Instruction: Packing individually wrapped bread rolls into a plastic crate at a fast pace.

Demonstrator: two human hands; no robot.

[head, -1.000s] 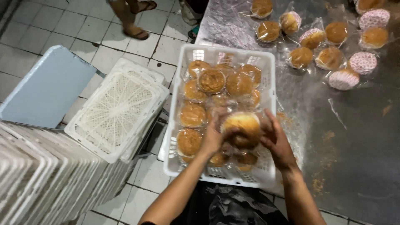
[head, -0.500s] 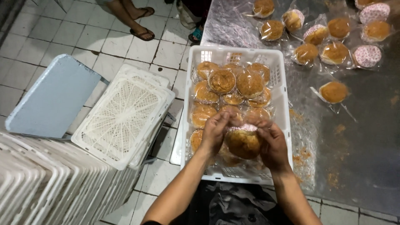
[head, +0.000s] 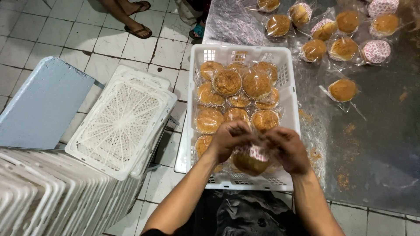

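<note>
My left hand (head: 228,140) and my right hand (head: 286,149) both grip one clear-wrapped golden bun (head: 250,161), held just above the near end of a white plastic crate (head: 286,70). The bun shows its pink paper base between my fingers. The crate holds several wrapped golden buns (head: 226,83), packed from the far end towards my hands. It rests on the left edge of a steel table (head: 376,144).
Several more wrapped buns (head: 343,89) lie on the far part of the table, with crumbs near the crate. White crates (head: 120,126) are stacked on the tiled floor to the left, beside a pale blue board (head: 41,105). Another person's sandalled feet (head: 139,30) stand beyond.
Both hands have lowered the wrapped bun towards the near end of the crate and turned it, so its pink base now shows.
</note>
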